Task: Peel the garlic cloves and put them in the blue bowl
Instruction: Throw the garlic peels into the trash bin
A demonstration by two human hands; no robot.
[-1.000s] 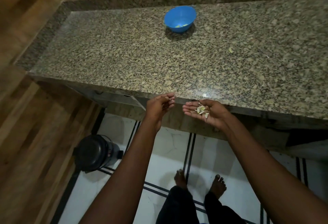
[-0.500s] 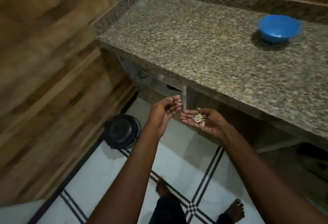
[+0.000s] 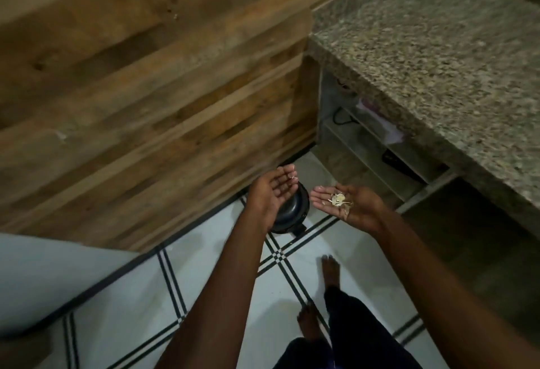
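Note:
My right hand [image 3: 350, 203] is held palm up over the floor, cupping a small pile of pale garlic skins [image 3: 339, 200]. My left hand [image 3: 270, 192] hovers just left of it, palm turned inward, fingers apart and holding nothing. Beneath the left hand stands a round black bin [image 3: 290, 212] on the floor, partly hidden by the hand. The blue bowl is out of view.
The granite counter [image 3: 438, 56] runs along the upper right, with open shelves [image 3: 368, 141] below it. A wood-panelled wall [image 3: 146, 91] fills the left. White floor tiles with black lines [image 3: 204, 295] lie underfoot, and my bare feet [image 3: 330, 269] stand there.
The view has swung left and away from the counter; the blue bowl has left the frame. Both hands now hover over the black bin, the right still carrying the skins.

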